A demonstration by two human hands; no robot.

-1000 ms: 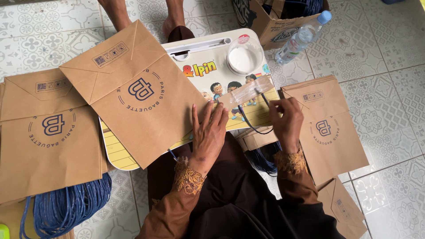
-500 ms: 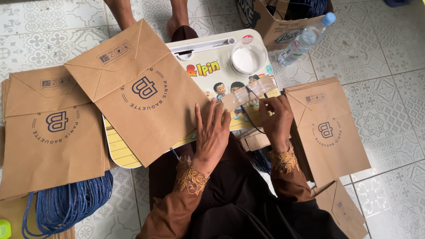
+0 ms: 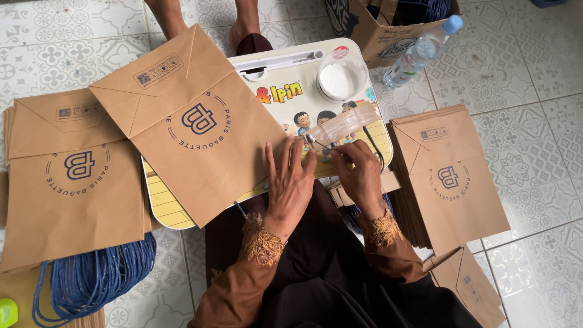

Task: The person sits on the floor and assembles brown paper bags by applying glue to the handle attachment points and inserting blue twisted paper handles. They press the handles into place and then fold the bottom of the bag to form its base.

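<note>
In the head view, the left hand has slid a little right and lies flat, fingers spread, on the flat brown paper bag on the small lap table. The right hand is curled on a dark cord by the glossy paper strip; its grip is hidden.
</note>
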